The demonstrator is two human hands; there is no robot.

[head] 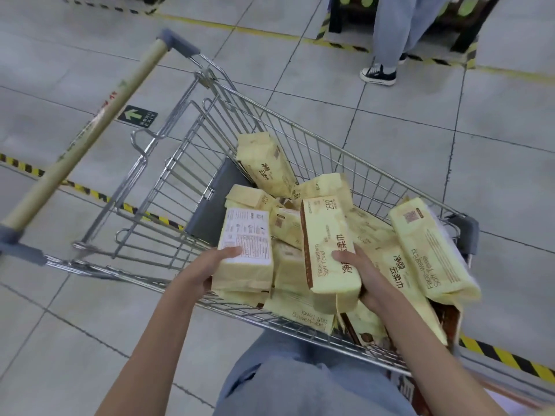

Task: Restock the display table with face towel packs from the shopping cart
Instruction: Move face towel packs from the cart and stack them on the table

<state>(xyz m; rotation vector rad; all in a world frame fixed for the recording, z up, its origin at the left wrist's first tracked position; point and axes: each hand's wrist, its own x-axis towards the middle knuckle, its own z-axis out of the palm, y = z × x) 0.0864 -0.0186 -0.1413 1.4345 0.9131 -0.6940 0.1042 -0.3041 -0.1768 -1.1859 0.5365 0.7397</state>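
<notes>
A metal shopping cart stands in front of me, holding several cream-yellow face towel packs. My left hand grips one pack lying label side up, thumb on top of the white label. My right hand grips another pack with its printed front facing up, thumb across the print. Both held packs sit just above the pile near the cart's near rim. More packs lie loose around them, one leaning at the far end and one at the right. The display table is out of view.
The cart's beige push handle juts out to the left. Another person's legs and dark sneaker stand at the top right beside a dark stand. Black-and-yellow floor tape crosses the grey tiled floor.
</notes>
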